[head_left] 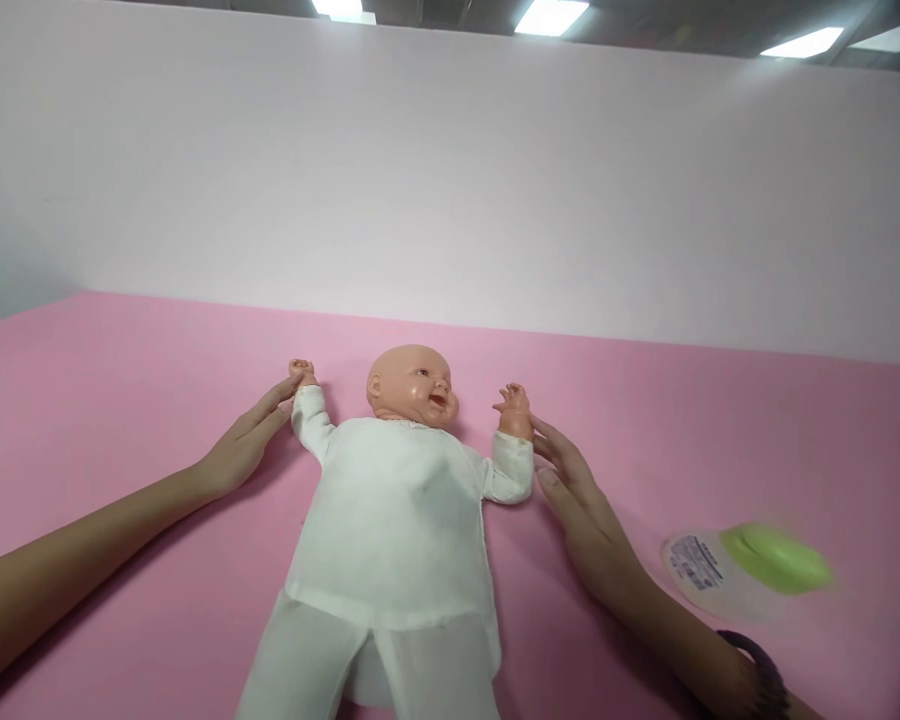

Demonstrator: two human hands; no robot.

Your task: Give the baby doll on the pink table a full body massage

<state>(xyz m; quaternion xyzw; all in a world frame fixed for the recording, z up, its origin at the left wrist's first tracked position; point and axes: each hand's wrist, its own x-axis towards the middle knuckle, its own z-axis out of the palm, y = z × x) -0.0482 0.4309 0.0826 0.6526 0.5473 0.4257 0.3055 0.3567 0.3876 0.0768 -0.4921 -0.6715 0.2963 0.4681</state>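
A baby doll (397, 510) in a white cloth top and trousers lies on its back, its bald head turned to the right. Both of its arms are raised beside the head. My left hand (244, 440) rests at the doll's raised arm on the left, fingertips touching near the wrist, fingers stretched out. On the other side my right hand (577, 490) has its fingers extended against the doll's wrist and sleeve. Neither hand is wrapped round anything. The lower ends of the doll's legs run out of view at the bottom.
The doll lies on a pink table surface (157, 370). To the right of my right forearm lies a pale bottle with a green cap (772, 560) and a printed label. A white wall panel (450, 180) stands behind the table. A dark band circles my right wrist.
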